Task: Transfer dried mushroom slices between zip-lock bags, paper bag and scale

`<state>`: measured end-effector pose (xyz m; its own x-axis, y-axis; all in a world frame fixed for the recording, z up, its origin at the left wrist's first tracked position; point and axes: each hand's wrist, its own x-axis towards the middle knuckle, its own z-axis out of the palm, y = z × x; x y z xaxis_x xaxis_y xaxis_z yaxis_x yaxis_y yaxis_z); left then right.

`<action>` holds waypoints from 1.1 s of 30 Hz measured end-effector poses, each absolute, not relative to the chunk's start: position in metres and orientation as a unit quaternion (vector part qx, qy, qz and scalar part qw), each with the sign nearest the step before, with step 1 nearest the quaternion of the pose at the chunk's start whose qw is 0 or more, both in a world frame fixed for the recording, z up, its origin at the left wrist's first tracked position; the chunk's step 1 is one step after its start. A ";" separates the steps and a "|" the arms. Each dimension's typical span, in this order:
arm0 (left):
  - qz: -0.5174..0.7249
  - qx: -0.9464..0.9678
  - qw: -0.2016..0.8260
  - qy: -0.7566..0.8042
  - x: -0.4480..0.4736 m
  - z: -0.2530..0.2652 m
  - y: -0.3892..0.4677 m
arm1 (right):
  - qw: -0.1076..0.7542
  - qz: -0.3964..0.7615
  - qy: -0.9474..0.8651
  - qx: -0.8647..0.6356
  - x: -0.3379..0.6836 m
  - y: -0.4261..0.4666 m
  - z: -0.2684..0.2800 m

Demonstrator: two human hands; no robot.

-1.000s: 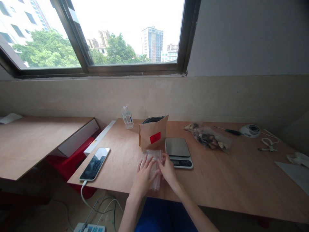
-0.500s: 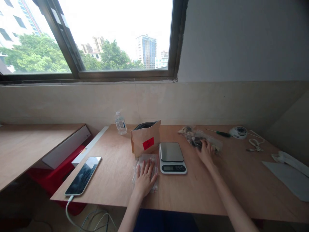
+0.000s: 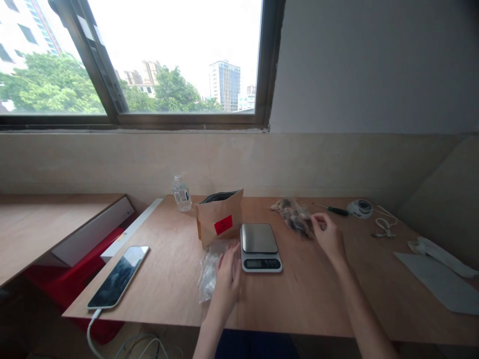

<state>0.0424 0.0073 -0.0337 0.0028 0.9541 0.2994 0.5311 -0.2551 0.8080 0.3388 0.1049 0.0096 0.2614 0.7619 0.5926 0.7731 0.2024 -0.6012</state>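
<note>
My left hand (image 3: 227,274) rests on edge over a stack of clear plastic bags (image 3: 208,274), its fingers stretched out and nothing gripped. The bags lie flat in front of an upright brown paper pouch (image 3: 207,220) with a red label and an open top. Right of that hand stands a small kitchen scale (image 3: 259,238) with a bare steel plate; its display shows no readable figures. My right hand (image 3: 329,232) has its fingers pinched at the right edge of a clear plastic bag (image 3: 295,219) holding dark and tan pieces, too blurred to name.
A phone (image 3: 119,276) on a charging cable lies at the table's left edge. A water bottle (image 3: 182,194) stands behind. Back right are a green-handled screwdriver (image 3: 338,211), a white dome camera (image 3: 359,209) with its cable, and a grey sheet (image 3: 436,279).
My right hand has gone from lying over the filled bag to pinching at its right edge. My left hand has turned from palm-down onto its side. The view has shifted slightly.
</note>
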 end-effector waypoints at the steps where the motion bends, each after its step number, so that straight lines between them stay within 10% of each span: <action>1: 0.464 0.655 0.284 0.524 0.051 -0.024 0.003 | 0.533 0.044 -0.590 -0.605 0.325 0.090 0.022; 11: 0.541 0.523 0.511 0.415 0.070 0.003 -0.015 | 0.603 0.408 -0.507 -0.461 0.209 0.015 0.036; 17: 0.581 0.445 0.506 0.456 0.057 0.001 -0.025 | 0.607 0.238 -0.500 -0.570 0.180 0.002 0.000; 33: 0.567 0.496 0.474 0.457 0.050 0.000 -0.033 | 0.541 0.360 -0.606 -0.459 0.154 -0.031 0.006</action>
<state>0.0502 -0.0326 0.0004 -0.0596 0.9899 0.1286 -0.0844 -0.1334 0.9875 0.1539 -0.0313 0.0063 0.0060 0.9457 0.3249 0.1669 0.3194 -0.9328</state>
